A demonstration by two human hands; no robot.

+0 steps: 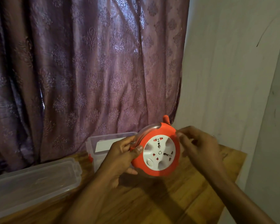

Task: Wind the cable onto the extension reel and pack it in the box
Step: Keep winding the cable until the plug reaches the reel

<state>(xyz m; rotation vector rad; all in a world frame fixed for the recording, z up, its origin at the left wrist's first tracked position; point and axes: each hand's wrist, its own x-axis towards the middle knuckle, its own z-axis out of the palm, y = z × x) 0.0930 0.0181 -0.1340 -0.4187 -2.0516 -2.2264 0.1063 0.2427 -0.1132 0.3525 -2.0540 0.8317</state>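
I hold the orange extension reel (158, 152) above the wooden table, its white socket face turned toward me. My left hand (120, 157) grips the reel's left edge, thumb on the orange rim. At the reel's upper right edge my right hand (199, 144) pinches the rim with curled fingers. An orange plug (166, 119) sticks up from the top of the reel. Cable coils show through the clear casing (144, 131) at the upper left. The clear plastic box (103, 143) stands open behind my left hand.
A clear plastic lid (34, 178) lies on the table (152, 199) at the left. A purple patterned curtain (87, 70) hangs behind, and a pale wall (233, 78) rises at the right. The table's right edge runs close to the wall.
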